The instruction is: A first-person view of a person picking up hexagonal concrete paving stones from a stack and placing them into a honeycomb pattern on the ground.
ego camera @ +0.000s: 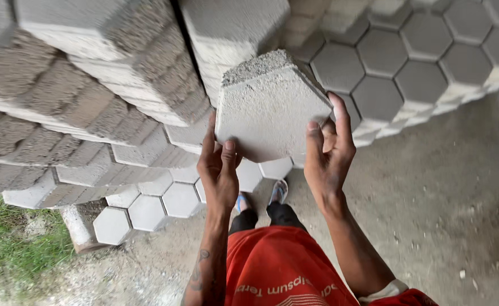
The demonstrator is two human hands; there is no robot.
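1. Head camera is looking down on an outdoor yard where a rough grey concrete ground [442, 192] is spreading across the right and near side, dusty and dotted with small pale chips.
2. Stacked hexagonal pavers [419, 79] are filling the far right, their flat grey tops fitting together like a honeycomb, with pale edges showing along the near side of the stack.
3. Taller piles of pavers [79, 96] are crowding the left and far part of the scene, showing coarse, brownish-grey side faces.
4. More pale hexagonal pavers [147, 211] are lying low beneath those piles, and a patch of grass [11, 243] is growing at the near left corner.
5. A person in red clothing [283, 272] is standing at the near centre, with dark trouser legs and shoes [279, 191] showing below the raised arms.
6. A single hexagonal paver [269, 110] is being held up in the middle of the scene, in front of the stacks; its broad face is light grey and finely grained, while its upper edge is looking rougher and crumbly.
7. The left hand [218, 170] is gripping the paver's lower left edge, thumb pressing on the face.
8. The right hand [328, 150] is clasping the lower right edge, fingers wrapping around the side.
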